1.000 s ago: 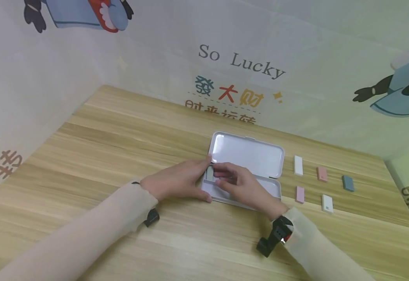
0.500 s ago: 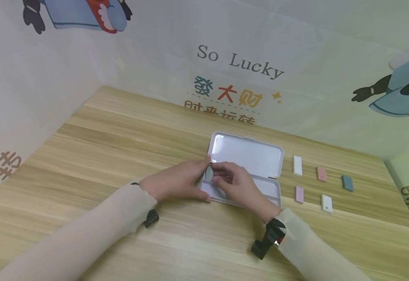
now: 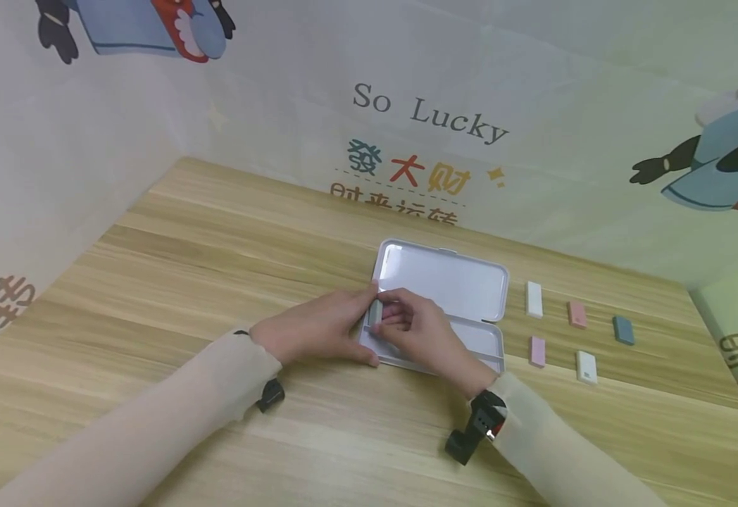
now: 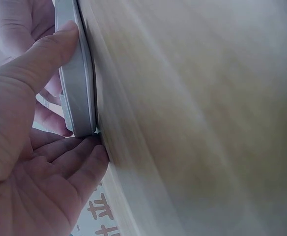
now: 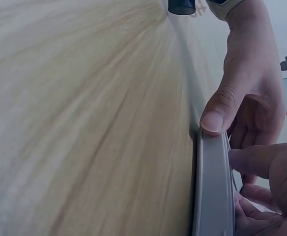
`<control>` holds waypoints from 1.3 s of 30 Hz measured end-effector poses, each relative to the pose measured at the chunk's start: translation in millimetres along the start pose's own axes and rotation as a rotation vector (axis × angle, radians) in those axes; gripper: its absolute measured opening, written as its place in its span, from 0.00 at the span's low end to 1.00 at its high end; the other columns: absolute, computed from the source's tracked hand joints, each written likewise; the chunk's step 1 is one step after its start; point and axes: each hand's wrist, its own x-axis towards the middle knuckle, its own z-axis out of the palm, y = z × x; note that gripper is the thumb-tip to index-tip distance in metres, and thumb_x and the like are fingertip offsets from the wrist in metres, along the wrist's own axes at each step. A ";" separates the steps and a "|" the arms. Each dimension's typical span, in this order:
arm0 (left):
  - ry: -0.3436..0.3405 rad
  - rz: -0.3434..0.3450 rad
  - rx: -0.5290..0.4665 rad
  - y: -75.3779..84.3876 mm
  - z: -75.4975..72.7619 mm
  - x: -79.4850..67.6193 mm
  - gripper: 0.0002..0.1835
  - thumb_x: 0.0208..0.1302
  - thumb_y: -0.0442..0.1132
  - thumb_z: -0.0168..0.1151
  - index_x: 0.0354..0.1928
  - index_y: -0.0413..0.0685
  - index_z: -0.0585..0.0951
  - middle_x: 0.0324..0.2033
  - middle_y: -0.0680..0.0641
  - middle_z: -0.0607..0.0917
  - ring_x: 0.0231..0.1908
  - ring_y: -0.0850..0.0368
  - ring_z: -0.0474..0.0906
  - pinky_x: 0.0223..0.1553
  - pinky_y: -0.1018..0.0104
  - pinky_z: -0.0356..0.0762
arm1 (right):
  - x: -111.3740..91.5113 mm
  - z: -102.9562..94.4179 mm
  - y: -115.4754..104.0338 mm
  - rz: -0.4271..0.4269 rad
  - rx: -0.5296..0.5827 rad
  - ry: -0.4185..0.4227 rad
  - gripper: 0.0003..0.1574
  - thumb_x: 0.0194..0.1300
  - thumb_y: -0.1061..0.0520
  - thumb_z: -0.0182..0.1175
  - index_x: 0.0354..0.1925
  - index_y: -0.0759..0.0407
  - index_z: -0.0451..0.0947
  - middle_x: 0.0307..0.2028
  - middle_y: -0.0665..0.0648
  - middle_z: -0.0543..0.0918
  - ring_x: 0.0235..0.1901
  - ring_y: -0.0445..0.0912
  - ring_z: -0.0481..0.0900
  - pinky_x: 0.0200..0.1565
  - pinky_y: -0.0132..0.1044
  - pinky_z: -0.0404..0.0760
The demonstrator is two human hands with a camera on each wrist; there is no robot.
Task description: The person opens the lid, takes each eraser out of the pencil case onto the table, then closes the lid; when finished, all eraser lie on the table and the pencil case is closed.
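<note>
A pale lilac pencil case (image 3: 445, 278) lies with its lid tipped back on the table. My left hand (image 3: 312, 327) grips its left end, with the thumb at the front edge and the fingers at the back; the left wrist view shows the thumb on the case's side wall (image 4: 77, 101). Inside that end, my right hand (image 3: 422, 327) pinches a small grey-green block (image 3: 376, 313), which looks like an eraser, between thumb and fingertips. Part of the case's tray is hidden under the right hand. In the right wrist view, the case wall (image 5: 213, 182) hides the block.
Right of the case lie several small blocks: a long white one (image 3: 534, 299), a salmon one (image 3: 577, 314), a blue one (image 3: 623, 329), a lilac-pink one (image 3: 536, 351) and a shorter white one (image 3: 586, 367). A printed cloth (image 3: 267, 105) hangs behind the wooden table (image 3: 217, 232).
My right hand has shifted slightly left, and its fingertips have come in on the grey-green block at the case's left end. The left hand stays in place.
</note>
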 end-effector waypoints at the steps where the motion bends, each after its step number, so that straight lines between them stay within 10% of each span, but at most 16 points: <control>1: 0.001 0.002 -0.001 -0.2 0.0 0.1 0.61 0.59 0.54 0.79 0.82 0.34 0.52 0.77 0.37 0.69 0.74 0.45 0.70 0.78 0.52 0.67 | 0.0 0.1 0.1 0.000 -0.003 0.001 0.27 0.65 0.65 0.70 0.61 0.70 0.77 0.46 0.66 0.88 0.45 0.52 0.89 0.49 0.33 0.88; 39: -0.018 -0.033 -0.012 0.9 -0.3 0.5 0.63 0.61 0.54 0.77 0.83 0.35 0.46 0.80 0.37 0.62 0.78 0.45 0.64 0.80 0.52 0.63 | -7.6 -8.0 5.6 0.036 0.102 0.047 0.26 0.66 0.70 0.66 0.62 0.69 0.76 0.49 0.70 0.89 0.49 0.56 0.90 0.51 0.32 0.88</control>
